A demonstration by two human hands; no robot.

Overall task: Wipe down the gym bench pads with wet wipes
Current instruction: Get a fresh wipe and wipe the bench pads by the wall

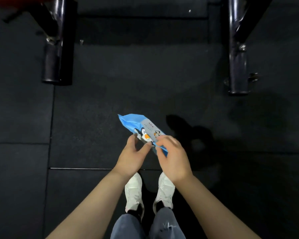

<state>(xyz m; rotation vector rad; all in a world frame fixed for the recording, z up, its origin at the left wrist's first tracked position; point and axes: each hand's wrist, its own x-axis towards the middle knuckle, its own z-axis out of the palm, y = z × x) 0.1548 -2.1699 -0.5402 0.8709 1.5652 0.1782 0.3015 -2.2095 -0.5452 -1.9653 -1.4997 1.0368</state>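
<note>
The wipes pack [141, 128], blue with a cartoon print, is held in the air just below the middle of the view, its far end pointing to 11 o'clock. The left hand [133, 156] holds its near end from 8 o'clock, thumb and fingers curled round the pack's edge. The right hand [173, 157] comes in from 4 o'clock, its fingers bent together and pinching the pack's near blue edge. Both forearms are bare. Straight below the hands, at 6 o'clock, stand two white shoes [134, 190] and the cuffs of blue jeans [126, 226]. All around lies a dark rubber floor [86, 121] of tiles. Black frame legs rise at 11 o'clock [59, 49] and at 1 o'clock [238, 49].
</note>
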